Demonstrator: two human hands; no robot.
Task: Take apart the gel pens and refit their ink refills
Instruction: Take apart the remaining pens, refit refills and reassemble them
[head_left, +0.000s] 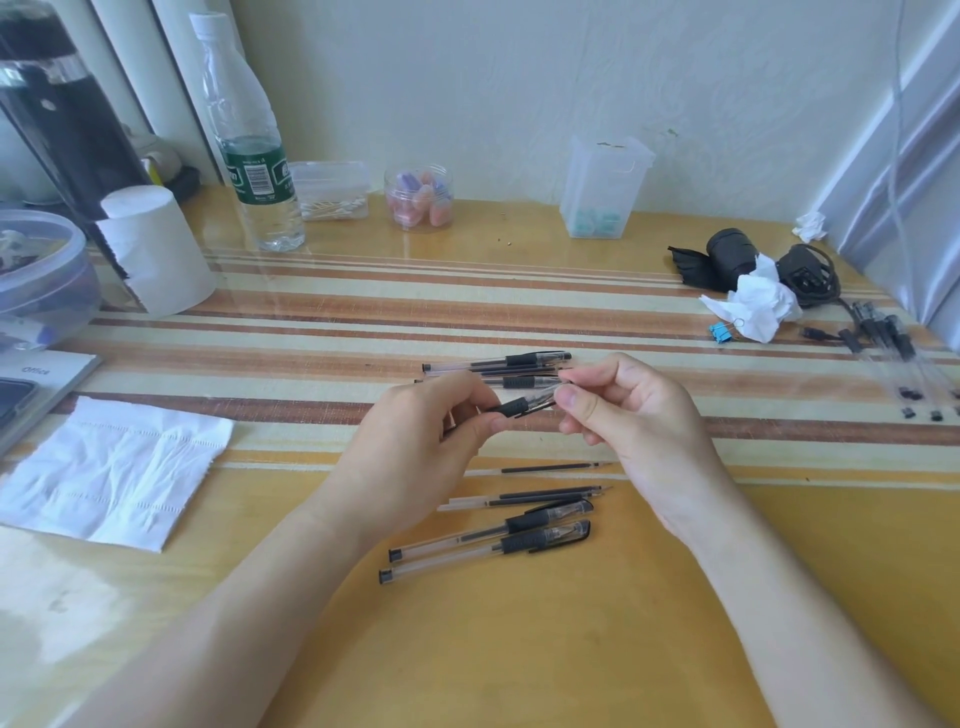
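Gel pen (524, 404) in L hand (415, 441); book (57, 376): "Office"

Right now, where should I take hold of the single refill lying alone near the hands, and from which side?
Probably pinch the refill at its dark middle, from above, gripping across it: it lies flat, apart from the pens, fine tip pointing right.

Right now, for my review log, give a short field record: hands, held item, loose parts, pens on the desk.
left hand: grips held pen at its black grip
right hand: pinches the pen's clear tip end
held pen: raised between both hands
loose refills: at least two, lying on the desk
capped pens: two, nearest the person
other pens: small group behind the hands
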